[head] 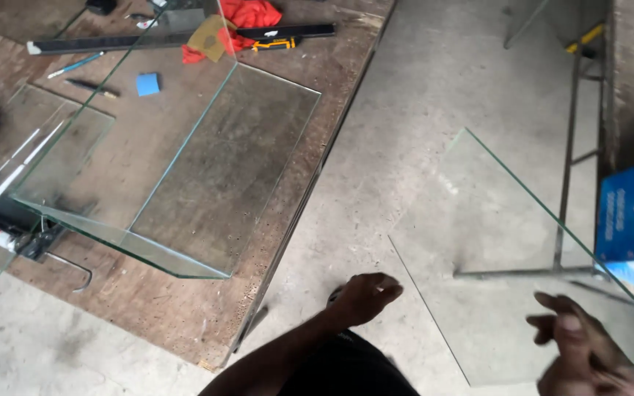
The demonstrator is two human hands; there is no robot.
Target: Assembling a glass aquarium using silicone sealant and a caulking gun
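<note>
Blurred right hand [588, 345] touches a clear, flat, thin-edged glass pane [508, 264].

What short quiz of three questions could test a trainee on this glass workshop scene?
1. True or false: the partly built glass box stands on the wooden table.
2. Which hand touches the loose glass pane? A left hand; B right hand; C cannot tell.
3. What colour is the cloth at the far end of the table?

Key: 1 true. 2 B, the right hand is at the pane's near edge; the left hand is apart from it, fingers curled. 3 red.
</note>
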